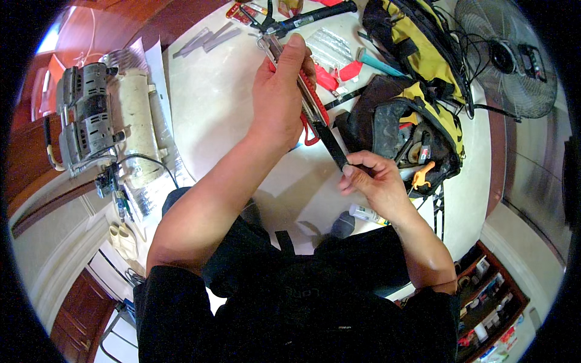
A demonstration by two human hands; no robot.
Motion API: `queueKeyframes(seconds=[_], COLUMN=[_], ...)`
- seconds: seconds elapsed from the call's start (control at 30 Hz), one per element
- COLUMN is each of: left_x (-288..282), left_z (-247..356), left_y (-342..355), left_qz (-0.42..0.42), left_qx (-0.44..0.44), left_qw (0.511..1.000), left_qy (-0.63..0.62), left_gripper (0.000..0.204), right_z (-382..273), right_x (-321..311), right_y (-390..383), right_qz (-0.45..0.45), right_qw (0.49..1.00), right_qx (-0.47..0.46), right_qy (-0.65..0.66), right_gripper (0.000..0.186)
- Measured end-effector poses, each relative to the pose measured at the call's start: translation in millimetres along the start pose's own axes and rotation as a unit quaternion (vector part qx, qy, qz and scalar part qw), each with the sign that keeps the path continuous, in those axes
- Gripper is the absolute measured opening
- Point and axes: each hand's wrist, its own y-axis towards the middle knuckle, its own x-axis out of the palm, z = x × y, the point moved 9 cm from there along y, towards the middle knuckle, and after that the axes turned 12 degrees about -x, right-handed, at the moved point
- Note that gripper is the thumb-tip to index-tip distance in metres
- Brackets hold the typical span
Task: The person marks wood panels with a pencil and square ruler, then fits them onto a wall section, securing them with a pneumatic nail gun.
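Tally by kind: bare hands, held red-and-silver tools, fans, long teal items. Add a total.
Bare hands (left hand, right hand): 2
Held red-and-silver tool: 1
Fan: 1
Long teal item: 1
Total: 5

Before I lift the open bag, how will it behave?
Probably heavy: the open bag holds several tools. It looks like fabric, so it may sag. The orange tool lies at the mouth and might slide out if tipped.

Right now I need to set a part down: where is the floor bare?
Widest: the floor between the shiny sheet and left arm. A smaller patch lies between that arm and the right hand. Beyond that hand it's crowded: bags, fan, red scraps.
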Motion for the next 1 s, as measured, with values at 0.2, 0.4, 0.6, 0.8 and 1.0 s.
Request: queueKeyframes(seconds=[0.2,0.4,0.6,0.8,1.0], left_x=[-0.3,7.5,3.5,14.0,5.7], left_z=[-10.6,-10.0,-12.5,-9.9,-13.6], left_y=[9.0,6.4,7.8,3.7,6.5], left_qz=[-0.015,-0.038,-0.052,-0.092,-0.077], left_qx=[-0.035,-0.015,-0.042,-0.041,-0.093], left_qw=[0.997,0.999,0.997,0.994,0.988], left_qy=[-0.064,-0.022,-0.033,-0.036,-0.098], left_gripper=[0.033,0.029,0.023,0.023,0.026], right_z=[-9.0,-7.3,-4.5,-9.0,-14.3], right_x=[-4.0,-3.4,-2.3,-4.0,-6.1], right_y=[1.9,5.0,4.9,4.7,3.3], right_qz=[0.034,0.003,0.01,0.047,0.024], right_qw=[0.998,0.998,0.998,0.998,0.998], right_qx=[-0.049,0.003,0.015,-0.036,-0.05], right_qy=[-0.021,0.065,0.053,0.007,0.001], right_gripper=[0.019,0.018,0.019,0.018,0.017])
